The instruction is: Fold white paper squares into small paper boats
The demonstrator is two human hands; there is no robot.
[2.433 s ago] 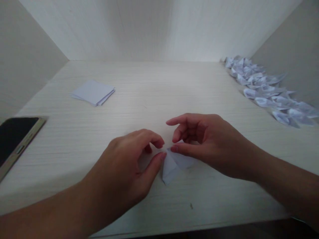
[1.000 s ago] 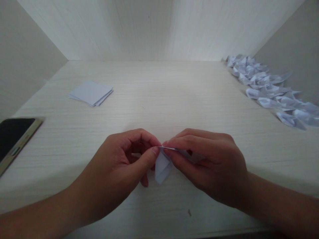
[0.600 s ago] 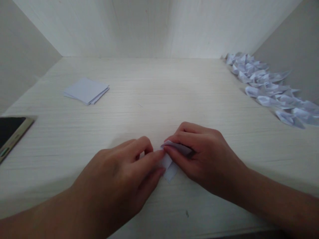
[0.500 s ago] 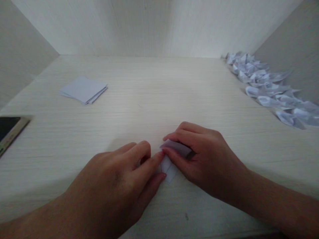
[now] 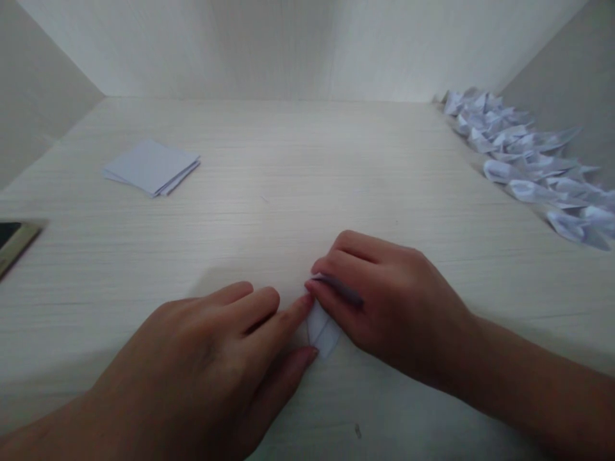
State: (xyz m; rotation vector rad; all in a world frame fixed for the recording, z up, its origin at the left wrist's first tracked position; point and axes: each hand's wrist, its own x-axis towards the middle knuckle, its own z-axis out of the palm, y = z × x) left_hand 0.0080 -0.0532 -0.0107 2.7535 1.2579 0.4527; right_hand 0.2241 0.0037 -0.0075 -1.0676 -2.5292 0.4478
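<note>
A small white sheet of folded paper [image 5: 325,330] lies on the table close in front of me, with crease lines showing on its lower part. My right hand [image 5: 384,291] pinches its raised upper flap between thumb and forefinger. The forefinger and thumb of my left hand [image 5: 211,352] press on the paper's left side, the forefinger tip touching near the right thumb. The other left fingers curl against the tabletop. Both hands cover much of the paper.
A stack of square white papers [image 5: 151,168] lies at the back left. Many folded paper pieces [image 5: 523,150] line the right wall. A phone-like object [image 5: 19,246] with a gold edge is at the left. The white table [image 5: 288,160] meets walls behind and at both sides.
The paper's upper flap is pressed narrower between my right thumb and forefinger. My left hand has shifted slightly left and down. The view has moved a little.
</note>
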